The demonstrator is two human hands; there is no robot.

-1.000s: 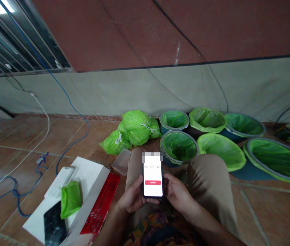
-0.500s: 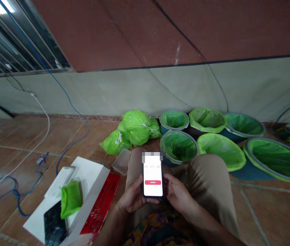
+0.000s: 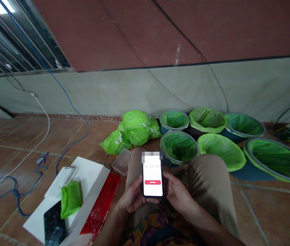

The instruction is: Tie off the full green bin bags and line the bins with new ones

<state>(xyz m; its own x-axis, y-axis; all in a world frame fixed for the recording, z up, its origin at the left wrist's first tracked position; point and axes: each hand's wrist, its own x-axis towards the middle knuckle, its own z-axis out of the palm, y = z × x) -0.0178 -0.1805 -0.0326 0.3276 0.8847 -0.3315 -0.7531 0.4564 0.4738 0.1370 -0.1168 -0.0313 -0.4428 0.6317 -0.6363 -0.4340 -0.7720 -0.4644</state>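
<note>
A phone [image 3: 152, 176] with a lit white screen, a timer and a red button is held upright between my knees. My left hand [image 3: 134, 196] grips its left side, with fingers curled beneath its lower edge. Along the right edge of the phone, my right hand [image 3: 177, 191] holds it with the thumb near the side. Beyond the phone, tied green bags [image 3: 136, 128] sit on the floor by the wall. A bin [image 3: 179, 147] with a green liner stands just past my right knee.
Several more lined bins, among them one at the far right [image 3: 278, 159], stand by the wall. At left, a white box [image 3: 91, 174] carries a folded green packet [image 3: 71, 199] and a dark item, beside a red basket [image 3: 101, 205]. A blue cable [image 3: 87, 126] crosses the floor.
The timer on the phone screen has moved from 00 09 48 to 00 09 49. Both hands keep the same hold.
</note>
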